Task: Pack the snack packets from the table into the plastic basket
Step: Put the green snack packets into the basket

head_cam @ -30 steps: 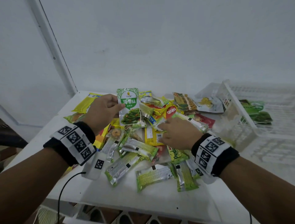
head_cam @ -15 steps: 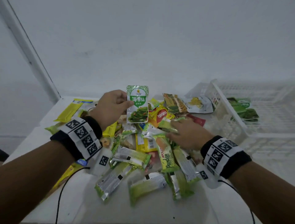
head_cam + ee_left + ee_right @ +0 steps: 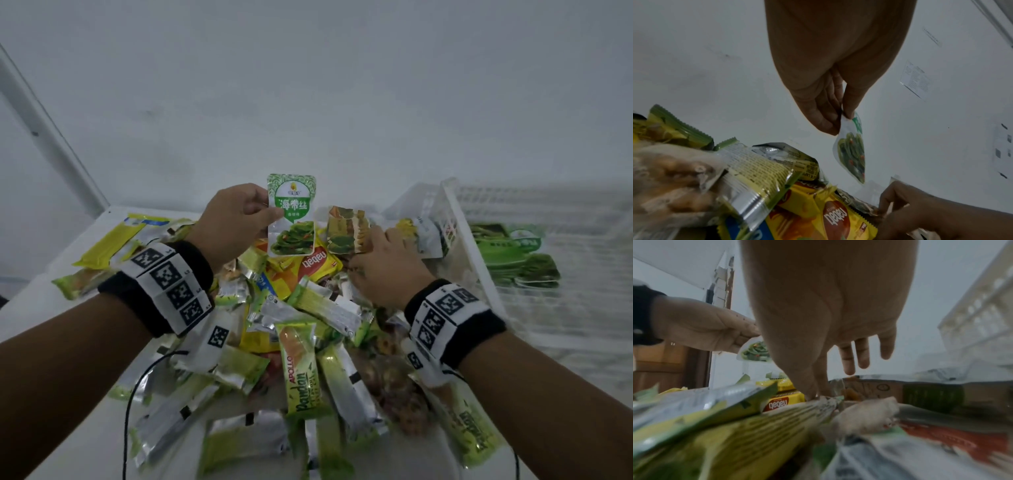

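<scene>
A heap of snack packets (image 3: 301,342) covers the white table. My left hand (image 3: 270,212) holds a green-and-white seaweed packet (image 3: 291,216) upright above the heap, pinched at its side edge by the thumb and fingers (image 3: 840,116). To its right, my right hand (image 3: 368,240) pinches a brown-and-green packet (image 3: 346,234), tilted up off the heap. In the right wrist view the thumb and forefinger (image 3: 816,394) close on that packet's edge while the other fingers stay straight. The white plastic basket (image 3: 459,233) stands at the right and holds green packets (image 3: 513,253).
A yellow Nabati packet (image 3: 308,267) lies under both hands, and a green Pandan bar (image 3: 301,380) lies nearer me. More packets spread to the far left (image 3: 109,240). A bare strip of table (image 3: 34,308) shows at the left. A white wall stands close behind.
My left hand has raised the seaweed packet a little. My right hand moved from the middle of the heap toward the basket side and took hold of the brown-and-green packet, lifting its edge.
</scene>
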Demonstrator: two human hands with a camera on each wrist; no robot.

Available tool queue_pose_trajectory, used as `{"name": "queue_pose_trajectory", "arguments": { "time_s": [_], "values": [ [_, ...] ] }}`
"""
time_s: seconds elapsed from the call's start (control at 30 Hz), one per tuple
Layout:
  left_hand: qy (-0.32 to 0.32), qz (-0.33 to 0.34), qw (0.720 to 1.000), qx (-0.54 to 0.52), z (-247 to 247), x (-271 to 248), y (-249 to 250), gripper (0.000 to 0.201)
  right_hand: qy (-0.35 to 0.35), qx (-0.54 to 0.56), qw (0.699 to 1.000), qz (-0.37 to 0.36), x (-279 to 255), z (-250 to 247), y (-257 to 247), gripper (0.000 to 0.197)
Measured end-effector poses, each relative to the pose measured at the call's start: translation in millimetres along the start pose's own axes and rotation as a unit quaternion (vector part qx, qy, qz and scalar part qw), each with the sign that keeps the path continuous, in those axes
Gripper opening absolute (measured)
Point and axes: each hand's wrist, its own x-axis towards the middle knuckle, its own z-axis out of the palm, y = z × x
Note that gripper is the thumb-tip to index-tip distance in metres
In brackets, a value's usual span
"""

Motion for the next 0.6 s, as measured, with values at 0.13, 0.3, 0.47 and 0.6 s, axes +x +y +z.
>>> {"name": "queue_pose_trajectory", "arguments": {
  "time_s": [0.13,0.3,0.47,0.6],
  "values": [
    [-0.003,-0.003,1.0,0.004,6.1,4.1,-1.4,0.016,-0.046,-0.011,0.998,0.046,4.5,3.9,8.0,0.036],
    [-0.005,-0.003,1.0,0.002,6.4,7.4,-0.6,0.017,0.0,-0.016,0.998,0.054,7.7,1.2,12.3,0.039],
    [-0.017,0.001,1.0,-0.009,3.7,7.2,1.2,0.015,-0.035,-0.019,0.998,0.058,13.8,1.4,1.6,0.041],
    [-0.021,-0.001,1.0,-0.013,0.1,4.8,-2.4,0.015,-0.061,0.018,0.997,0.048,12.7,1.5,-6.6,0.052]
  ]
}}
